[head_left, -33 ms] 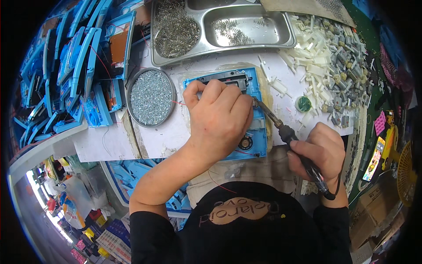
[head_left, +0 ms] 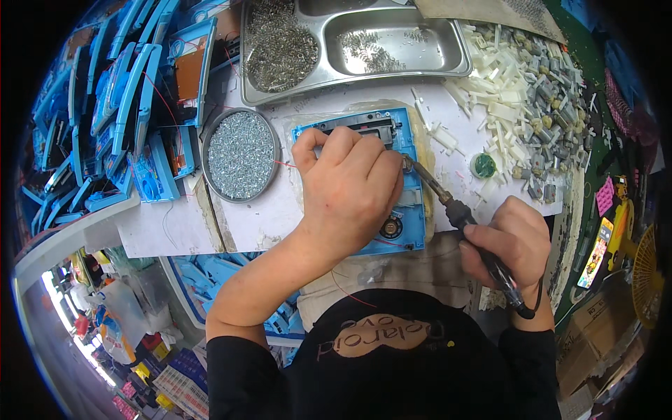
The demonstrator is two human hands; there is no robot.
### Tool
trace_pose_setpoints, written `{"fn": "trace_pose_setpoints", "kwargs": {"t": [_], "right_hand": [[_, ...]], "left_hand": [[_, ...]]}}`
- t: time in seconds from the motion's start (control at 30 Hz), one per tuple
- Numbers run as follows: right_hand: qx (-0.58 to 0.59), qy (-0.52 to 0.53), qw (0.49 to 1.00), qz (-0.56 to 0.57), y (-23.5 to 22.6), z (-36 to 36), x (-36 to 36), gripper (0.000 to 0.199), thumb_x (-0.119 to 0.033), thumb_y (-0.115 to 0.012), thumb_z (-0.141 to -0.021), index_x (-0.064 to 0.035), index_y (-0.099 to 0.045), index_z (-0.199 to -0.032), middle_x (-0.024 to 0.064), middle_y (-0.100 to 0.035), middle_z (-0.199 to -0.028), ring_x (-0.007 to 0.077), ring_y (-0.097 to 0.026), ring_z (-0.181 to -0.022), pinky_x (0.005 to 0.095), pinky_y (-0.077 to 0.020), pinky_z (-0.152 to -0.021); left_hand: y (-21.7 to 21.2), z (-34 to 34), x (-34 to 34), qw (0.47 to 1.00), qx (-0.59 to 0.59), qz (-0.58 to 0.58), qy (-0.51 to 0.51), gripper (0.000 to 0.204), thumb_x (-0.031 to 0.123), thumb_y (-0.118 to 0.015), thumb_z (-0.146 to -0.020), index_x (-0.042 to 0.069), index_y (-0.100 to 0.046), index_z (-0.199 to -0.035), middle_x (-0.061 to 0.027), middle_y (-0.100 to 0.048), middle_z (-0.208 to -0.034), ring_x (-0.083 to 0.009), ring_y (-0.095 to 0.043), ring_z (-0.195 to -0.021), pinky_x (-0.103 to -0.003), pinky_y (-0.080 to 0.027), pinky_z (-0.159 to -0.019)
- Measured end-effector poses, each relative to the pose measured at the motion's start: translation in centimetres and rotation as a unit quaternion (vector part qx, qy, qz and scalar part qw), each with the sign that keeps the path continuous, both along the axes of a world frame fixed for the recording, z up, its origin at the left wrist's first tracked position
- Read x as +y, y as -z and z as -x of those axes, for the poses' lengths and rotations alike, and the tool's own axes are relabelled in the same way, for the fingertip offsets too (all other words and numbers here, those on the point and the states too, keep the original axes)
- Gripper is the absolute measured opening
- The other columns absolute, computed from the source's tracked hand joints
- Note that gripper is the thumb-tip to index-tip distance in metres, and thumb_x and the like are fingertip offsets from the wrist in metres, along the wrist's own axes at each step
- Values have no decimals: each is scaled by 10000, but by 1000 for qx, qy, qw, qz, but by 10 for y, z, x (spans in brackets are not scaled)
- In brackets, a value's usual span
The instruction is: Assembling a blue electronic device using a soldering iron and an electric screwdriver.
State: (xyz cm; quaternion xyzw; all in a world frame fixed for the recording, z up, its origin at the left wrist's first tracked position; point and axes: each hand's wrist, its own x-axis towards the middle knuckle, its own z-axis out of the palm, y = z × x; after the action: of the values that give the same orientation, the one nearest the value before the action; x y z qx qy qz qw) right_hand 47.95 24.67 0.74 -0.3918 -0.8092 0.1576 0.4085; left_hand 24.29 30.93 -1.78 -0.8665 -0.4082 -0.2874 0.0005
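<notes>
In front of me a blue plastic casing (head_left: pixel 411 231) lies on the work surface, with dark parts and a small round speaker-like part inside. My left hand (head_left: pixel 350 185) is closed over its middle, fingers curled down; whatever they pinch is hidden beneath them. A thin red wire (head_left: pixel 285 164) runs out from under that hand toward the left. My right hand (head_left: pixel 509 241) grips a soldering iron (head_left: pixel 458 213) by its black handle, its cord trailing down by the wrist. The iron's metal tip points up and left, ending right beside my left fingers, over the casing.
To the left stands a round dish of small screws (head_left: pixel 241 155), near stacked blue casings (head_left: pixel 133 91). A metal compartment tray (head_left: pixel 392 78) holds small metal parts at the back. White plastic pieces and small motors (head_left: pixel 546 105) are heaped right, beside a small green-filled container (head_left: pixel 483 165).
Almost nothing differs. My right hand and the soldering iron have shifted very slightly; my left hand keeps its place on the casing.
</notes>
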Motion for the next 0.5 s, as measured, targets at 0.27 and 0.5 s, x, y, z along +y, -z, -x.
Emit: {"fn": "trace_pose_setpoints", "kwargs": {"t": [0.27, 0.5], "right_hand": [[28, 24, 999, 7, -1, -4, -3, 334, 42, -797, -699, -50, -685, -1000, 20, -497, -617, 195, -450, -512, 314, -337, -480], [28, 24, 999, 11, -3, -6, -2, 341, 36, -804, -698, -57, -687, -1004, 24, -505, -616, 194, -461, -516, 310, -343, -481]], "left_hand": [[-1, 1, 0, 1000, -2, 6, 2, 196, 79, -801, -697, 145, -669, -826, 12, -574, -780, -200, -570, -778, -404, -322, -814], [2, 0, 0, 1000, -3, -5, 0, 125, 108, -737, -729, 128, -624, -778, 8, -511, -773, -187, -551, -816, -433, -323, -856]]}}
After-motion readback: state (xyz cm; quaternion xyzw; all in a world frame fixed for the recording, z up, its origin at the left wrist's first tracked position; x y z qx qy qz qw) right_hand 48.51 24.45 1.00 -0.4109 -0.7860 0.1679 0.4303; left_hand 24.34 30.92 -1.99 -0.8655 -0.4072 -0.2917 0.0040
